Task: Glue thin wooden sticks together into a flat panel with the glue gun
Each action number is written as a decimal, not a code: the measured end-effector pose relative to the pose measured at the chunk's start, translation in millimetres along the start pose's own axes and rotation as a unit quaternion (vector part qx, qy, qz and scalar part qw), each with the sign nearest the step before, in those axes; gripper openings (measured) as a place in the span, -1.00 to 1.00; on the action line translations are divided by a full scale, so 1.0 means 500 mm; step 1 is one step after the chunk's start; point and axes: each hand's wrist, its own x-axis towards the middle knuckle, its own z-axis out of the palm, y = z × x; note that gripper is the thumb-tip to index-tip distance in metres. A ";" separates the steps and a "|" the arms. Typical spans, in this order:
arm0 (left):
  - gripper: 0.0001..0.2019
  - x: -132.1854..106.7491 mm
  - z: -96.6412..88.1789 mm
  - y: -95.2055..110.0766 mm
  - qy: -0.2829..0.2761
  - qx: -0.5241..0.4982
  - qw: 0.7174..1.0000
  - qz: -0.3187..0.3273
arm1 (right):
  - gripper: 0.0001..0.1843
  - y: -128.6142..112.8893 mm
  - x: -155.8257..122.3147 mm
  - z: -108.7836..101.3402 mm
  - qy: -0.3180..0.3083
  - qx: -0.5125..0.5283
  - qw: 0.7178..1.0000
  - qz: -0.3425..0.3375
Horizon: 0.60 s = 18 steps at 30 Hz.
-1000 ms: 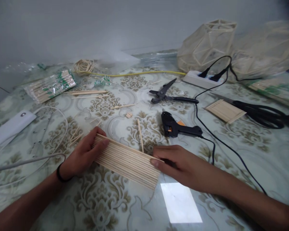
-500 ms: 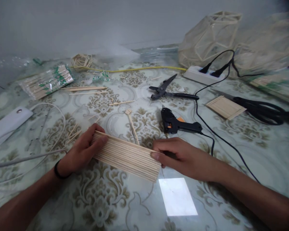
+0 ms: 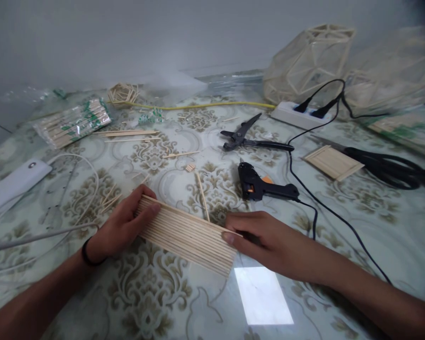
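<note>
A flat row of several thin wooden sticks [image 3: 189,235] lies on the patterned glass table [image 3: 156,293] in front of me. My left hand [image 3: 122,226] presses against the row's left end, fingers together along the stick tips. My right hand [image 3: 265,238] presses against its right end, fingers closed flat against the tips. A single loose stick [image 3: 202,196] lies just behind the row, pointing away from me.
A black glue gun [image 3: 264,186] with its cord lies behind my right hand. Black pliers [image 3: 250,139], a small stick panel [image 3: 333,162], a power strip [image 3: 297,115], stick-frame lamps [image 3: 310,61], a packet of sticks [image 3: 74,123], a white adapter [image 3: 16,182] and cables surround it.
Both hands stay on the ends of the stick row. The loose stick behind the row has shifted slightly; the view has wobbled a little.
</note>
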 end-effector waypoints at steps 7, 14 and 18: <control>-0.64 -0.002 0.000 0.005 -0.003 -0.007 1.000 -0.008 | -0.34 0.002 -0.002 0.001 -0.006 -0.001 1.000 0.002; -0.64 -0.003 0.000 0.003 -0.005 -0.004 1.000 -0.015 | -0.32 0.002 -0.001 0.000 -0.015 -0.002 1.000 0.011; -0.65 -0.004 0.000 0.002 -0.002 0.000 1.000 -0.017 | -0.32 0.002 -0.002 0.000 -0.019 -0.003 1.000 0.018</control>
